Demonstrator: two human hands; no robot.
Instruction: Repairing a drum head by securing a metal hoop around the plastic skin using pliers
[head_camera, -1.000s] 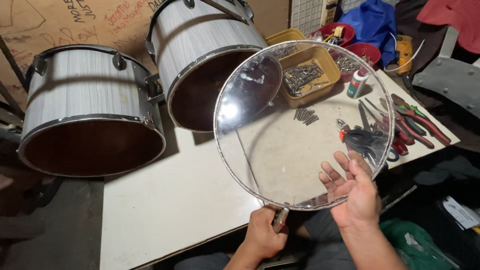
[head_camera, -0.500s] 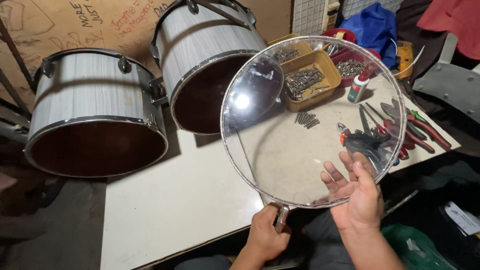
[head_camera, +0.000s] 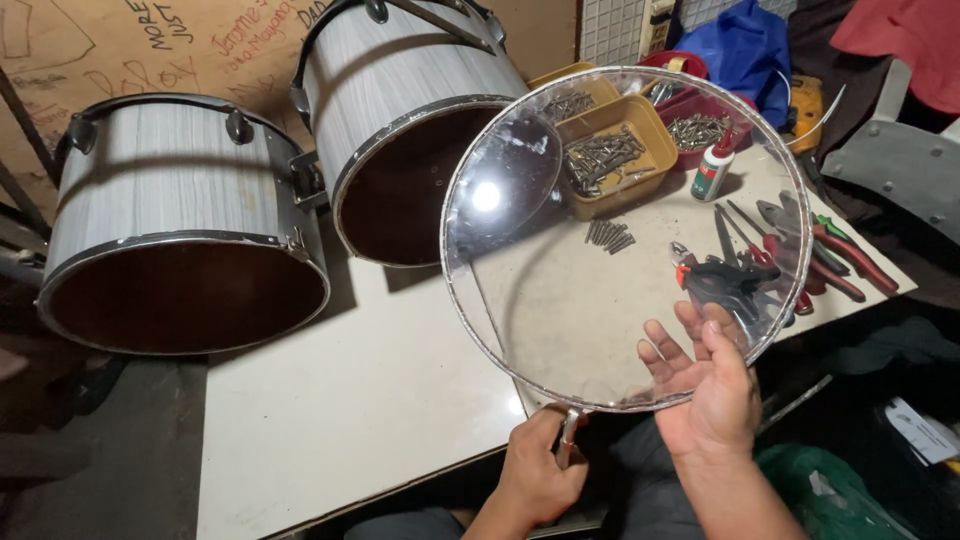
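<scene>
Since a second ago, the clear drumhead (head_camera: 600, 260) has drifted slightly up and to the right in my view, and both hands keep their hold. I see my left hand (head_camera: 538, 470) closed around a small metal tool (head_camera: 568, 432) at the head's lower rim. My right hand (head_camera: 708, 385) lies flat with fingers spread, supporting the film from below at its lower right edge. The drumhead hangs tilted above the white counter (head_camera: 340, 420). Two grey drum shells (head_camera: 180, 230) lie on their sides to the left. Pliers (head_camera: 830, 255) and a yellow tray (head_camera: 610, 160) of screws sit beyond.
</scene>
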